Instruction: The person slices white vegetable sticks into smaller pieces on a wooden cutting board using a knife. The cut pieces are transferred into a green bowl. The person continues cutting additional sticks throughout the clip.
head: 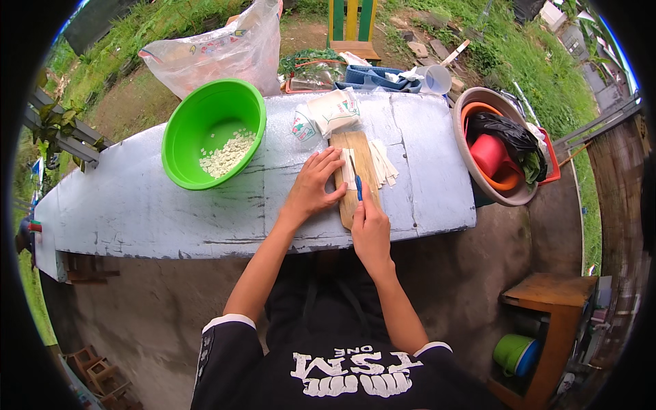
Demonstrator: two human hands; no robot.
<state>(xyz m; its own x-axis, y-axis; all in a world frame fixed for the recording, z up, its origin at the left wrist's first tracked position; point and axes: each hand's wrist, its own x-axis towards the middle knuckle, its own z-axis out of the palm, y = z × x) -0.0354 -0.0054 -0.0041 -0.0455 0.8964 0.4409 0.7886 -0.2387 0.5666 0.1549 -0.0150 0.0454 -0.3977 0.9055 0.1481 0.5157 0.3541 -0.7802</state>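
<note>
My right hand (370, 223) grips the blue handle of a knife (359, 187), its thin dark blade pointing away from me over a wooden cutting board (365, 148). Pale flat strips (348, 160) lie lengthwise on the board, left of the blade. The fingertips of my left hand (313, 184) rest on these strips, with the thumb near their closer end. More pale strips (382, 163) are fanned out at the board's right edge. Beyond the board lies a printed plastic package (334, 113) with pale contents. A green plastic basin (177, 148) holds many small pale cut pieces (228, 154).
These things stand on a worn grey-white table (205, 220). At its right end, a large round basin (461, 138) holds orange and red plastic ware and a black bag. A big clear plastic bag (220, 56), a blue cloth (374, 77) and a translucent container (435, 79) are at the far edge.
</note>
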